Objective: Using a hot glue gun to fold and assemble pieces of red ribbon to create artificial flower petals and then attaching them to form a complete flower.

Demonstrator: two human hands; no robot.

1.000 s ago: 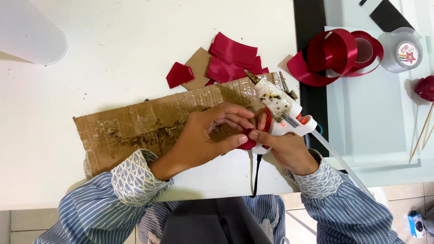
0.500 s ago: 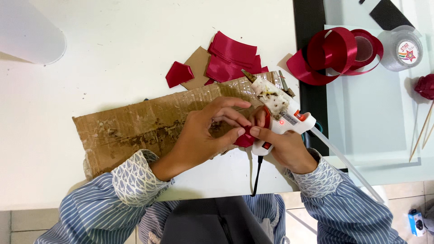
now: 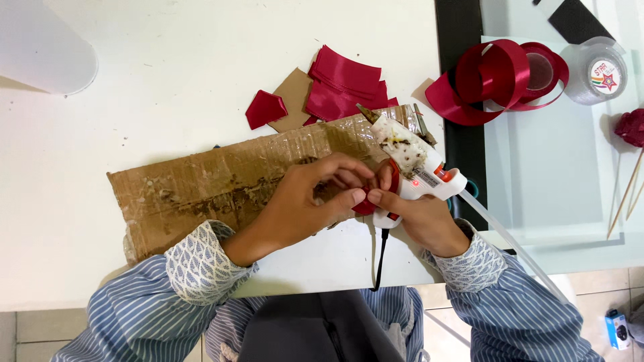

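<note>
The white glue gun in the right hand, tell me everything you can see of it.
The white plastic glue gun lies tilted over the taped brown cardboard sheet, metal nozzle pointing up-left. Its barrel is smeared with brown residue, and a small red light glows on its side. A clear glue stick juts from the back; a black cord drops toward the person. The right hand grips its handle.

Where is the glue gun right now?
In the head view, right of centre: the white glue gun is held in the right hand over the cardboard sheet, its nozzle pointing toward the cut ribbon pieces.
</note>
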